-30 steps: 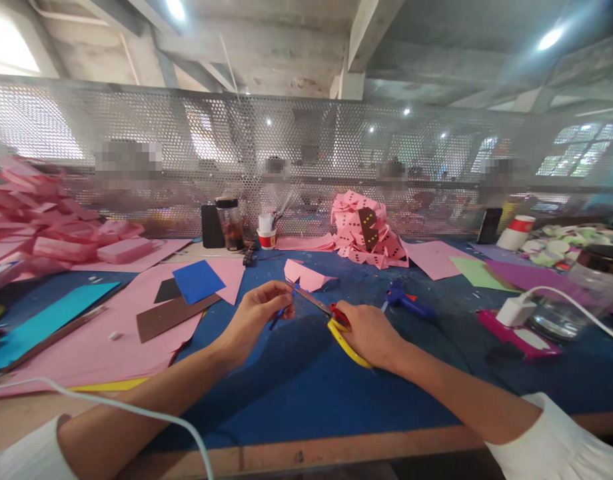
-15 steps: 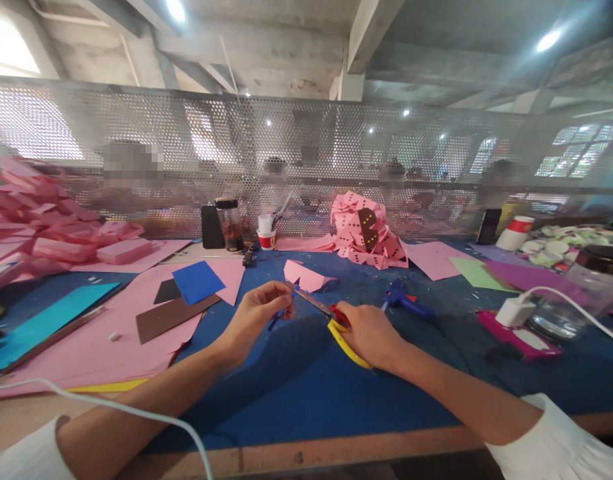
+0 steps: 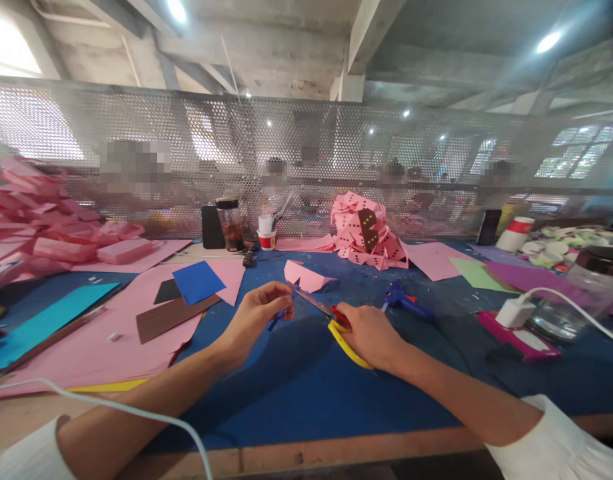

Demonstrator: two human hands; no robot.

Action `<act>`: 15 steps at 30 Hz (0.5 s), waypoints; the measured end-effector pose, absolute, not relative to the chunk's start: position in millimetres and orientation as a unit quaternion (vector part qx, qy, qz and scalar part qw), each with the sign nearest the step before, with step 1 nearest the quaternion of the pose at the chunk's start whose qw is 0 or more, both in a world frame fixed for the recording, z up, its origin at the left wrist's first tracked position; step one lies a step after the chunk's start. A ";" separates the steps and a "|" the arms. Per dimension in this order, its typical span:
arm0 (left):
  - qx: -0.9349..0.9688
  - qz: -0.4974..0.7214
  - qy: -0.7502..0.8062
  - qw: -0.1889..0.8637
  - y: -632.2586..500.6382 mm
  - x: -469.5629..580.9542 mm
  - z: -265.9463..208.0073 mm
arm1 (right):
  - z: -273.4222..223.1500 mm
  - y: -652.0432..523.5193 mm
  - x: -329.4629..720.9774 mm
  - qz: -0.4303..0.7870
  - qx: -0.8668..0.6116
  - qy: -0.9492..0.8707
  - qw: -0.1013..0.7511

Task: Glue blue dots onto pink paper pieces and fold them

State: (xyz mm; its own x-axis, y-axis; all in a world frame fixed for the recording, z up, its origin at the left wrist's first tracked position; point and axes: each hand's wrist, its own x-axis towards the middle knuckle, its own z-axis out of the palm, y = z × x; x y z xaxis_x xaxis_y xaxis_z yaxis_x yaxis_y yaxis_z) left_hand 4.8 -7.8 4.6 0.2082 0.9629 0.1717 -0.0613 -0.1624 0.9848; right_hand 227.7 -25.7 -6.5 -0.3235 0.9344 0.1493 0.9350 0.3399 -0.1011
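Blue table (image 3: 296,407): my right hand (image 3: 374,333) grips scissors (image 3: 336,333); beside their tips, my left hand (image 3: 256,310) pinches a blue strip (image 3: 274,323); a slip of the scissors could nick me.

I can read no word, brand, number or sign from here. Taking twelve o'clock as straight ahead from the seat, the paper cup (image 3: 267,245) near half past eleven wears a red band, too small on my feed for me to tell whether it bears print. The tilted white cup (image 3: 511,239) towards two o'clock has a red band too, equally illegible to me. Just past twelve, I see dark dots on the pink paper pieces (image 3: 347,223) and yellow dots on a brown piece (image 3: 369,229).
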 end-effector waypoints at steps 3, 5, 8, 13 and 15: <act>0.583 0.492 0.387 0.518 -7.2 4.4 4.3 | -8.3 -25.2 228.5 -0.009 -0.572 -0.814 0.099; 0.585 0.491 0.384 0.518 -7.0 4.1 4.0 | -8.9 -24.9 228.6 -0.014 -0.571 -0.814 0.100; 0.588 0.488 0.382 0.520 -7.4 3.8 4.1 | -8.8 -25.1 228.3 -0.017 -0.573 -0.814 0.095; 0.589 0.481 0.392 0.518 -7.7 3.8 4.8 | -8.4 -25.8 228.1 -0.017 -0.572 -0.814 0.097; 0.590 0.481 0.392 0.517 -7.0 3.6 4.5 | -8.3 -25.8 228.0 -0.019 -0.573 -0.813 0.098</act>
State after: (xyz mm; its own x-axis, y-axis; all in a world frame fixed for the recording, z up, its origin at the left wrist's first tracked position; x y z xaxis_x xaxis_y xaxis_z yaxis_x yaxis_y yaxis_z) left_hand 3.6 -7.0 4.5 0.2304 0.9595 0.1620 -0.0333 -0.1586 0.9868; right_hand 228.0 -25.8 -8.3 -0.3240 0.9284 0.1817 0.9360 0.3425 -0.0808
